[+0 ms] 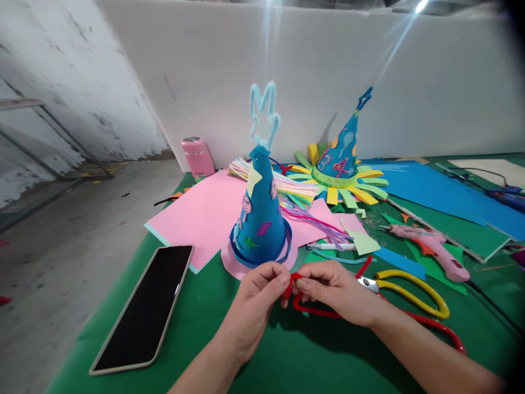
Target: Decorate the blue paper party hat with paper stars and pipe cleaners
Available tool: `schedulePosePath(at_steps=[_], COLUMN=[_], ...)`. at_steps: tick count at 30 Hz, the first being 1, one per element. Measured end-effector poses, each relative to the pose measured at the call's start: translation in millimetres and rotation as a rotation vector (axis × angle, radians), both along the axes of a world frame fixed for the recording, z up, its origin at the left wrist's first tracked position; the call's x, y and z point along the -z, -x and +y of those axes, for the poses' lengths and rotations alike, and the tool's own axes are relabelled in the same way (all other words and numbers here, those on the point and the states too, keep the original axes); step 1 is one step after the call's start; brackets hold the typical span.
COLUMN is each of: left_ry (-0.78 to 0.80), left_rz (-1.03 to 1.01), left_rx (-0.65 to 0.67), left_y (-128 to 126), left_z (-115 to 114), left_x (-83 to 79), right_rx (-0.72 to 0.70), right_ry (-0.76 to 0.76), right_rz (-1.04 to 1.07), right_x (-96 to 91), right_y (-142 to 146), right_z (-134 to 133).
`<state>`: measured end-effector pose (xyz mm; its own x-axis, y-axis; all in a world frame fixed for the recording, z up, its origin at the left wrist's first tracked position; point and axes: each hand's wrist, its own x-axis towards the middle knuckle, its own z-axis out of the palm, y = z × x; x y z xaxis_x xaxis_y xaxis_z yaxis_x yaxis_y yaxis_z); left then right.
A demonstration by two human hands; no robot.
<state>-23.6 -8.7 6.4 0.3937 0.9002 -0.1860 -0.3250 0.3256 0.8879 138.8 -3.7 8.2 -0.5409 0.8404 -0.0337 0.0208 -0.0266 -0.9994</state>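
Both hands pinch a red pipe cleaner (318, 313) just above the green table (197, 328). My left hand (257, 295) grips its bent end with thumb and fingers closed. My right hand (334, 290) pinches the same bend from the other side, and the rest of the red wire trails right along my forearm. Right behind my hands stands a blue paper cone hat (261, 216) on a pink disc, topped with a light blue pipe-cleaner shape (262, 112).
A dark phone (147, 306) lies at the left edge. Yellow-handled scissors (404, 290) and a pink glue gun (430, 246) lie to the right. A second blue cone hat (342, 153) with a fringed rim, pink paper (200, 210), blue sheets (435, 191) and a pink bottle (197, 157) sit behind.
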Motion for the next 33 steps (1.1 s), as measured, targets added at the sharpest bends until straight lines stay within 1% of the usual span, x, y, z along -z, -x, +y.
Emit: schedulePosePath(at_steps=[3,8,13,20,29,33], left_ry=[0.021,0.091,0.098,0.128,0.151,0.153], left_rz=[-0.017,-0.102,-0.158,-0.160,-0.179,-0.196], left_rx=[0.017,0.012,-0.018,-0.048,-0.098,-0.121], left_y=[0.4,-0.5,-0.9,-1.0,-3.3,-5.6], left_z=[-0.4,-1.3,-1.2,-0.5,-1.7,-0.4], left_x=[-0.7,-0.6,-2.4,-3.1,-0.2,0.1], right_rx=[0.002,-0.019,0.000,0.005,0.010,0.042], right_ry=[0.010,0.021,0.058,0.103,0.110,0.144], right_rz=[0.005,-0.019,-0.024,0.008,0.049,0.071], right_x=[0.0,0.6,1.6,2.5,5.2,6.1], right_y=[0.2,1.1,1.4,2.9,8.4,10.2], right_z=[-0.2,-0.8,-1.7,-3.3,-5.0,-4.7])
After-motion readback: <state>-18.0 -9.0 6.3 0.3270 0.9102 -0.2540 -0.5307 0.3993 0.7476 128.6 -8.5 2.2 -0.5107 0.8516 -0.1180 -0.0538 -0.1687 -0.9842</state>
